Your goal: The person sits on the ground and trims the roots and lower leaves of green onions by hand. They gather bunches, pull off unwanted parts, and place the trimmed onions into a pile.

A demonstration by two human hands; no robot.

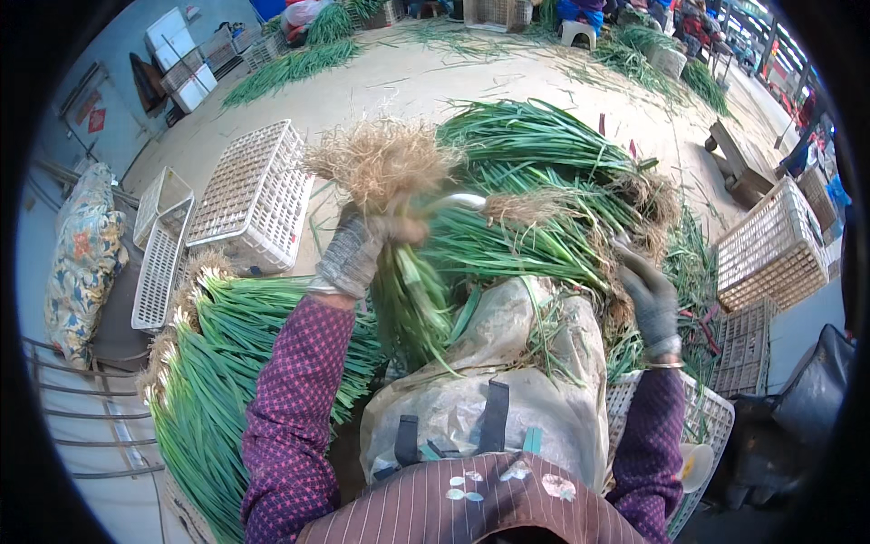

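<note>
My left hand (370, 241), in a grey knit glove, is shut around a bunch of leafy allium greens (411, 299). Their shaggy tan roots (384, 160) point up and away, and the leaves hang toward my lap, partly blurred. One stalk with a white base (465, 200) lies crosswise by that hand, its roots to the right. My right hand (646, 292), also gloved, is at the root end of a loose heap of greens (523, 238). Whether its fingers grip a stalk is unclear. Plastic sheeting (489, 381) covers my lap, with loose leaves on it.
Neatly aligned greens (224, 381) are stacked at my left. White plastic crates stand at left (245, 194) and right (768, 248); another crate (700, 401) is beside my right arm. A wooden stool-like object (741, 163) lies at right. People sit beyond among more greens (292, 68).
</note>
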